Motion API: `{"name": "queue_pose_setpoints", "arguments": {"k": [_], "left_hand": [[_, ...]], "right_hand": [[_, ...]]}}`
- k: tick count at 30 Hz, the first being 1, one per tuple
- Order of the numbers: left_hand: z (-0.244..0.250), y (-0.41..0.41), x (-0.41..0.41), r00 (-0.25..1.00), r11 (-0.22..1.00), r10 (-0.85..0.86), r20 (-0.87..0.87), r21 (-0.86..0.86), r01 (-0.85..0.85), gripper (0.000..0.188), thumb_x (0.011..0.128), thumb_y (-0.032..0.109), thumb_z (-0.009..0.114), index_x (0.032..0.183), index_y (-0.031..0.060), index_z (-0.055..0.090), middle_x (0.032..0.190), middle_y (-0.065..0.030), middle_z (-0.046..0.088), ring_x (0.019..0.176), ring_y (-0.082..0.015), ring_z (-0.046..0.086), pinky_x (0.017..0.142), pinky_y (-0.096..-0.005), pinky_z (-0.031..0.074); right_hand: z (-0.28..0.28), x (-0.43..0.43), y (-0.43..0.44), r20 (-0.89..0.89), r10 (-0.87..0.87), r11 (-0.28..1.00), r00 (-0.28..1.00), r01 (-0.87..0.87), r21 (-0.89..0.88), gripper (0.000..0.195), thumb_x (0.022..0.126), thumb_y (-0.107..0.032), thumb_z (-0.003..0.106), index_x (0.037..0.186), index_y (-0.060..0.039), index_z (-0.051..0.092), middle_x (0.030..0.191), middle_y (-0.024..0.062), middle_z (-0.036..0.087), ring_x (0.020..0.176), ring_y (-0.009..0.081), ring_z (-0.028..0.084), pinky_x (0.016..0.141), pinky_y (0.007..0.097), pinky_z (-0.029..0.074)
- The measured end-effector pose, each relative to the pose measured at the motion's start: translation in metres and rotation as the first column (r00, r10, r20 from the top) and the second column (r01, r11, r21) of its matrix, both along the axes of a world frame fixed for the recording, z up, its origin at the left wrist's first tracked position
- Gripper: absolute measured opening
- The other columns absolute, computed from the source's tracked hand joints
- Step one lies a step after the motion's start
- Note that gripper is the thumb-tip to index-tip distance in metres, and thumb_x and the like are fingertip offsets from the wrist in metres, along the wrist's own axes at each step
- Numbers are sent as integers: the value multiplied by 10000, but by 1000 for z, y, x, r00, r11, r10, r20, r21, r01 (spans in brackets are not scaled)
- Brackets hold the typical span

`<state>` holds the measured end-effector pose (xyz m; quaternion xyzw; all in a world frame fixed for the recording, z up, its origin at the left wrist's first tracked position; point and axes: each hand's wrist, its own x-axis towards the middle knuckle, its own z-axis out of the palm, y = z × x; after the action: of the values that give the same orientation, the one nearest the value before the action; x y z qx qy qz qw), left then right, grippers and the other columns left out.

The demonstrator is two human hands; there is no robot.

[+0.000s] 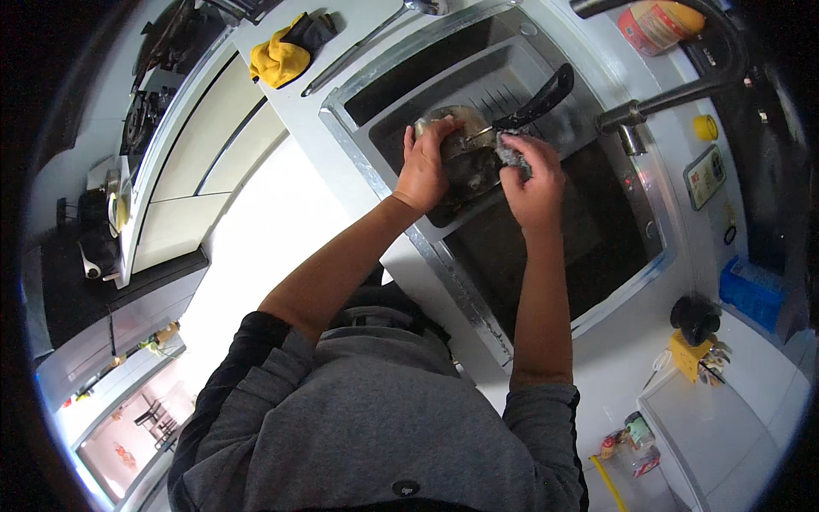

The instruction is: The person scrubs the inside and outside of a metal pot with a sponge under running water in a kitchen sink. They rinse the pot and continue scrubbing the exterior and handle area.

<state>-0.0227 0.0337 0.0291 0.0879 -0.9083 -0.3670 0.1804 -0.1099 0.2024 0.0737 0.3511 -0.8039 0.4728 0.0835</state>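
A small metal saucepan lies tilted in a grey draining basin set into the sink. Its black handle points up and to the right, towards the tap. My left hand grips the pan's side, with fingers spread over the metal wall. In my right hand is a steel wool scrubber, pinched close to where the handle joins the pan. Dark marks show on the pan's surface. My fingers hide part of the pan and the scrubber.
A black tap reaches in from the right. Beyond the sink's metal rim lie a ladle and a yellow and black cloth item. An orange bottle, a phone-like object and a blue container line the right side.
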Motion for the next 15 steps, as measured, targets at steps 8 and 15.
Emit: {"name": "queue_pose_setpoints", "arguments": {"k": [8,15], "left_hand": [[-4,-10,2,998,1000,-2,-55,27,4,590,706,-88,569,1237,77,371,1307,-100,520,1266,-305,460,1089,-596,161],[-10,-17,5,996,995,-89,-15,34,90,592,756,-43,605,1275,62,339,1319,-129,532,1294,-323,441,1091,-617,138]], "right_hand": [[-2,3,-15,30,38,996,999,-40,76,320,730,-24,565,1039,-51,642,1024,118,652,990,307,594,870,426,476],[9,9,-20,40,-10,973,999,0,230,312,744,-42,569,1048,-55,641,1060,125,650,1014,310,589,901,430,467]]}}
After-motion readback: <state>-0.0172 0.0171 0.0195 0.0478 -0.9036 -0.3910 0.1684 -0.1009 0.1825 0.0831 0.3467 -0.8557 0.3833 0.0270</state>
